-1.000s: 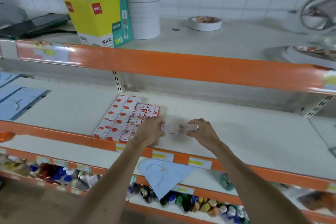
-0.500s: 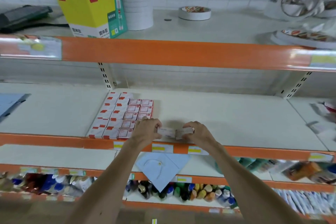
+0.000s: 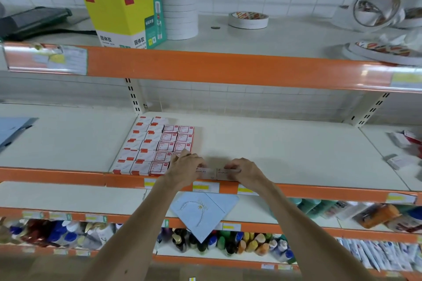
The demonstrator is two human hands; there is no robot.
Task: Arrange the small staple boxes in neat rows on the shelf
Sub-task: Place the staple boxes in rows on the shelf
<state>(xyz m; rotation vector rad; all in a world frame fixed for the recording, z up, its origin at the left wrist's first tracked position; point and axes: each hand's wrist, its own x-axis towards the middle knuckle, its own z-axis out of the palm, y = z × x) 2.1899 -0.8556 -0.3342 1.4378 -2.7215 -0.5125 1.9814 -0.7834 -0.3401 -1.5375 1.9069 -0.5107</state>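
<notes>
At the front edge of the white metal shelf [image 3: 296, 155]
The left hand [image 3: 185, 170] grips a small white cardboard staple box [image 3: 206, 173]; the right hand [image 3: 249, 172] grips a second box [image 3: 225, 172], touching it.

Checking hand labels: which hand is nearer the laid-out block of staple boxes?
Left. The left hand overlaps the block of staple boxes at its front right corner; the right hand is farther right, apart from it, holding a white box.

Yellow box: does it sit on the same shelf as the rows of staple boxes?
No, the yellow box stands on the upper shelf, one level above the staple boxes.
</notes>
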